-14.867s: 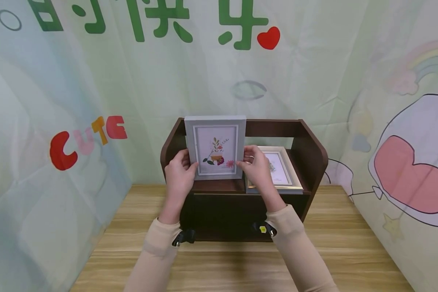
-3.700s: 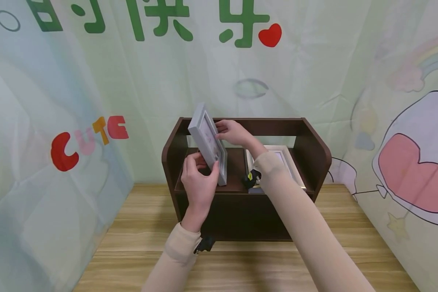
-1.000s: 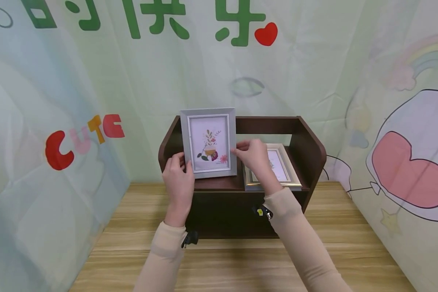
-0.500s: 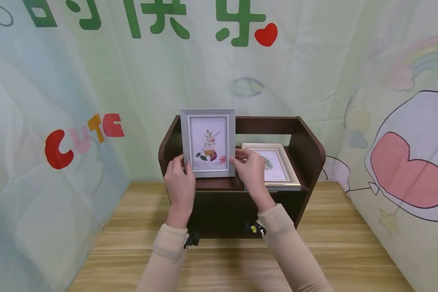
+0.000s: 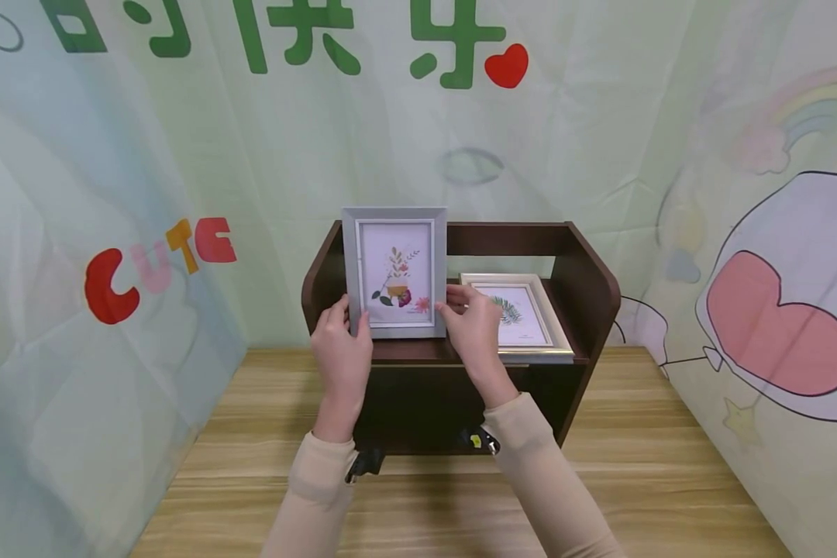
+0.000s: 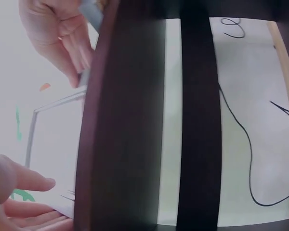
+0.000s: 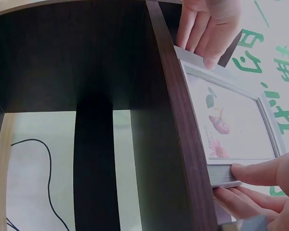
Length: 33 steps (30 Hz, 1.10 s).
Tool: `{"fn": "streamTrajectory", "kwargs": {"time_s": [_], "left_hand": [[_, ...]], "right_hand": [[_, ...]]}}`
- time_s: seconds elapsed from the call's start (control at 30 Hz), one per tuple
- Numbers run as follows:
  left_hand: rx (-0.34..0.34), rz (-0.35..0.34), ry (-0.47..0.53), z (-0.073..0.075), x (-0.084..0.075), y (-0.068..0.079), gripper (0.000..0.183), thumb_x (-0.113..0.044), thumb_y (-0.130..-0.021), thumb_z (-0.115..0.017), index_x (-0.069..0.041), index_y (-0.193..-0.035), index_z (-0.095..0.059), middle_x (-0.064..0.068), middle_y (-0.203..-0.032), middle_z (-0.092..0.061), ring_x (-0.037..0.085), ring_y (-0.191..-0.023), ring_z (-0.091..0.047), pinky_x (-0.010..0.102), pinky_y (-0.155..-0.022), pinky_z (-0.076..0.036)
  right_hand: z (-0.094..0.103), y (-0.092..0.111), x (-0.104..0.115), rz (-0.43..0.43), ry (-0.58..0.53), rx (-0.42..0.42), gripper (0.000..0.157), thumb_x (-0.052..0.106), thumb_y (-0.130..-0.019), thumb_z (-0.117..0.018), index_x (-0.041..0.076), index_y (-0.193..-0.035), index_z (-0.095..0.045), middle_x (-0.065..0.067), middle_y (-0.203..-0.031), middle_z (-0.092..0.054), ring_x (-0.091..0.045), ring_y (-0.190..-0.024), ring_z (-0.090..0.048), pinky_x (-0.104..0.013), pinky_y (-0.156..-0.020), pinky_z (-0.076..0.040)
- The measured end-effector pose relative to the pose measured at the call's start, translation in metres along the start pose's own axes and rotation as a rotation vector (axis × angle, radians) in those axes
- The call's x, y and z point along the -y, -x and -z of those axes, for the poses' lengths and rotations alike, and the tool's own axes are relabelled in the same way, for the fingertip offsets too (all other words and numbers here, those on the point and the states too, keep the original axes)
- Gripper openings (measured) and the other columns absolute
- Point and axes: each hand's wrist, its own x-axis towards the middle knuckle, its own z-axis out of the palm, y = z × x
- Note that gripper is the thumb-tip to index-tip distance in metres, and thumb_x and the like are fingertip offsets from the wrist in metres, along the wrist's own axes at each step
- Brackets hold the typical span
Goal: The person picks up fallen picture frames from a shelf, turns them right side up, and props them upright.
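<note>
A grey picture frame [image 5: 394,271] with a flower print stands upright on the left part of a dark brown shelf [image 5: 418,353], its face toward me. My left hand [image 5: 342,349] grips its lower left edge, thumb on the front and fingers behind. At its lower right edge, my right hand [image 5: 476,325] pinches it the same way; in the right wrist view, the right thumb [image 7: 255,173] presses the frame's side. Right of it lies a gold-and-silver picture frame [image 5: 558,329] with a green leaf print, face up, partly covered by my right hand.
The shelf unit stands on a wood-grain table [image 5: 418,504], with a raised right side panel [image 5: 589,287] and an open lower compartment. A printed cloth backdrop [image 5: 565,139] surrounds the table at the back and sides.
The grey frame was turned sideways with my right hand at its upper part; now it faces me. Over the last second, my right hand has slid lower along its right edge.
</note>
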Motion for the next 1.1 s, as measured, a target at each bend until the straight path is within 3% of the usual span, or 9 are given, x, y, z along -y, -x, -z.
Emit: {"fn": "streamTrajectory", "kwargs": {"time_s": [0.1,0.27,0.43,0.73,0.93,1.1], "left_hand": [[0.048,0.032,0.0,0.004,-0.003,0.0,0.042,-0.009,-0.083,-0.071,0.009,-0.12,-0.06,0.028,-0.109,-0.062,0.038,-0.097,-0.064,0.043,-0.08,-0.056],[0.133,0.111,0.011,0.007,-0.004,0.001,0.054,-0.016,-0.086,-0.069,0.006,-0.132,-0.05,0.025,-0.126,-0.056,0.038,-0.114,-0.056,0.048,-0.098,-0.046],[0.155,0.16,0.059,0.004,-0.005,0.005,0.065,-0.02,-0.087,-0.068,0.005,-0.14,-0.039,0.024,-0.139,-0.045,0.038,-0.127,-0.045,0.049,-0.107,-0.038],[0.096,0.162,0.141,-0.004,-0.003,0.013,0.071,-0.019,-0.088,-0.065,0.003,-0.146,-0.029,0.024,-0.144,-0.037,0.037,-0.133,-0.038,0.05,-0.11,-0.032],[0.014,0.135,0.181,-0.008,0.001,0.017,0.069,-0.016,-0.088,-0.065,0.001,-0.145,-0.032,0.022,-0.144,-0.04,0.035,-0.132,-0.039,0.049,-0.11,-0.032],[-0.015,0.112,0.182,-0.01,0.003,0.018,0.067,-0.015,-0.088,-0.065,0.0,-0.145,-0.033,0.021,-0.143,-0.042,0.034,-0.131,-0.041,0.048,-0.109,-0.033]], "right_hand": [[-0.001,0.0,0.002,0.001,0.023,0.009,0.027,0.012,-0.082,-0.073,0.001,-0.107,-0.069,-0.014,-0.097,-0.073,-0.021,-0.086,-0.071,-0.035,-0.073,-0.058],[-0.004,-0.002,0.006,0.003,0.049,0.022,0.027,0.013,-0.082,-0.074,0.001,-0.106,-0.069,-0.013,-0.096,-0.073,-0.021,-0.085,-0.071,-0.035,-0.073,-0.058],[-0.009,-0.003,0.008,0.001,0.048,0.03,0.026,0.013,-0.082,-0.073,0.001,-0.105,-0.067,-0.013,-0.096,-0.073,-0.021,-0.085,-0.071,-0.035,-0.074,-0.057],[-0.012,-0.004,0.012,-0.009,0.075,0.062,0.028,0.013,-0.083,-0.073,0.001,-0.107,-0.065,-0.012,-0.097,-0.073,-0.02,-0.09,-0.07,-0.035,-0.077,-0.056],[-0.014,-0.004,0.013,-0.023,0.065,0.079,0.028,0.013,-0.083,-0.072,0.001,-0.108,-0.065,-0.013,-0.098,-0.073,-0.02,-0.091,-0.07,-0.034,-0.078,-0.057],[-0.014,-0.005,0.014,-0.027,0.073,0.08,0.028,0.014,-0.083,-0.072,0.001,-0.108,-0.065,-0.013,-0.098,-0.073,-0.02,-0.092,-0.07,-0.034,-0.078,-0.057]]}}
